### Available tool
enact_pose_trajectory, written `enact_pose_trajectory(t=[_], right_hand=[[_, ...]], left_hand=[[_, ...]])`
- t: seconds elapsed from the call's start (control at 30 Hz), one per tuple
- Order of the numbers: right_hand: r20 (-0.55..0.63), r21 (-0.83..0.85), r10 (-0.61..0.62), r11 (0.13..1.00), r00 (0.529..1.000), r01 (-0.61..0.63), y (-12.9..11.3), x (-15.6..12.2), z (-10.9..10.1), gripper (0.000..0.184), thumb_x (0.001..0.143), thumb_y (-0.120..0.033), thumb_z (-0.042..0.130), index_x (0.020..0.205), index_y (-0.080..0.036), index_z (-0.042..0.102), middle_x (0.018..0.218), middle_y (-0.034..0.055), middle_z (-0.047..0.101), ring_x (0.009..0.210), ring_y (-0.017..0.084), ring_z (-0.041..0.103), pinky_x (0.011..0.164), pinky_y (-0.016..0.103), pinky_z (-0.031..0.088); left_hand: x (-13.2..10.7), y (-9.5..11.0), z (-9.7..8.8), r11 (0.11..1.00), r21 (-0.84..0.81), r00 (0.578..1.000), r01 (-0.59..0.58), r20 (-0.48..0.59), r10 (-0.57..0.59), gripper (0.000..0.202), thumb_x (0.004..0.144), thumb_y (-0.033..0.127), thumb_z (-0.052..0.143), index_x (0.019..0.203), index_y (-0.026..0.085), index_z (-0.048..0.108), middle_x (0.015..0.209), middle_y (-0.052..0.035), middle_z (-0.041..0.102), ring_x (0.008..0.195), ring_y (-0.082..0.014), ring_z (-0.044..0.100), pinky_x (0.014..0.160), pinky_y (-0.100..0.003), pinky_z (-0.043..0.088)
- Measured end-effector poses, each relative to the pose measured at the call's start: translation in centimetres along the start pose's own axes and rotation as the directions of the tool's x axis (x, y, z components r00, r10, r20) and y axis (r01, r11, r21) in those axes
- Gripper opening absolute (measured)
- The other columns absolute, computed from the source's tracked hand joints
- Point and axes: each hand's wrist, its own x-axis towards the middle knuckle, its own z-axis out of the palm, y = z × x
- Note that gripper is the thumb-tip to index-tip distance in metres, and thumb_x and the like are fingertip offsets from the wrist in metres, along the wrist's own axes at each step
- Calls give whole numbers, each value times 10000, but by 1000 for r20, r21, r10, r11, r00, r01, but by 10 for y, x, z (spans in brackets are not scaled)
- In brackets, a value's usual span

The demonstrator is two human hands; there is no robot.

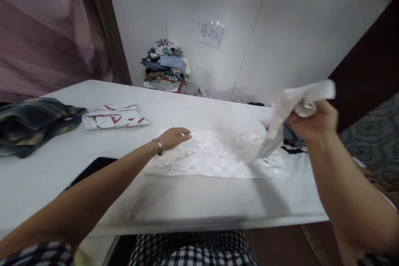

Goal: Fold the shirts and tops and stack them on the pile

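A white checked shirt (215, 160) lies spread on the white table (187, 199). My left hand (173, 137) rests flat on the shirt's left part, fingers stretched out, a bracelet on the wrist. My right hand (313, 120) is raised above the table's right end, closed around one end of the shirt, which is lifted and pulled up from the cloth below.
A folded white garment with red stripes (115, 116) and a dark crumpled garment (31, 124) lie at the table's left. A dark flat object (93, 168) sits by my left forearm. A pile of clothes (165, 64) is on the floor by the wall, under a paper label (212, 34).
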Motion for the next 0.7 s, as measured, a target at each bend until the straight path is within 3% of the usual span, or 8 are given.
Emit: enact_pose_trajectory(t=[0.07,0.13,0.17,0.23,0.3,0.43,0.57,0.7], right_hand=[[200,54,169,982,965,-183,26,21,39,95,733,-256,544,780,-239,625,800,33,648,813,185,628,677,321,541],[388,-64,315,947,866,-316,51,32,82,128,817,-301,520,815,-216,616,809,42,651,787,180,623,694,324,550],[487,-154,378,925,787,-348,62,33,101,162,847,-328,521,888,-209,623,884,57,665,835,190,629,743,350,554],[551,-273,420,907,721,-320,80,31,126,263,849,-367,578,1058,-209,602,1051,78,664,934,198,629,806,373,551],[540,-340,417,903,731,-264,93,29,127,380,833,-387,625,1165,-211,567,1165,99,642,1001,197,622,843,373,543],[396,-523,448,827,802,-205,114,29,67,330,829,-338,632,1105,-156,629,1112,138,679,967,204,647,843,374,536],[138,-782,485,588,864,-205,143,25,-17,221,783,-205,626,979,-138,704,1016,123,718,930,210,662,867,372,515],[114,-906,418,416,901,-79,174,16,-64,362,759,-101,549,1085,-162,694,1149,100,681,1012,200,645,917,324,487]], left_hand=[[9,11,4,920,-388,998,60,43,-47,534,813,579,487,1138,175,613,1199,-120,627,988,-245,628,837,-353,506],[16,16,10,673,-726,990,137,118,-74,620,850,630,399,1222,157,545,1304,-173,550,1035,-260,619,853,-392,514],[19,16,13,522,-836,986,169,149,-81,668,850,662,362,1251,151,516,1319,-196,529,1049,-272,616,860,-420,514],[21,11,18,255,-946,979,199,181,-93,734,829,711,331,1268,146,496,1272,-216,554,1038,-294,621,852,-467,515],[19,2,20,95,-977,971,192,175,-162,724,823,717,334,1236,154,521,1145,-187,629,973,-296,643,809,-486,528],[10,-14,20,23,-985,925,171,153,-346,496,877,576,423,1095,167,601,917,-103,691,816,-246,670,718,-428,563],[5,-17,23,145,-972,893,183,102,-439,104,816,145,580,903,135,637,782,-50,676,650,-156,649,599,-274,559],[4,1,23,218,-970,912,107,8,-409,139,739,21,564,823,110,630,746,-51,666,609,-144,632,536,-237,535]])
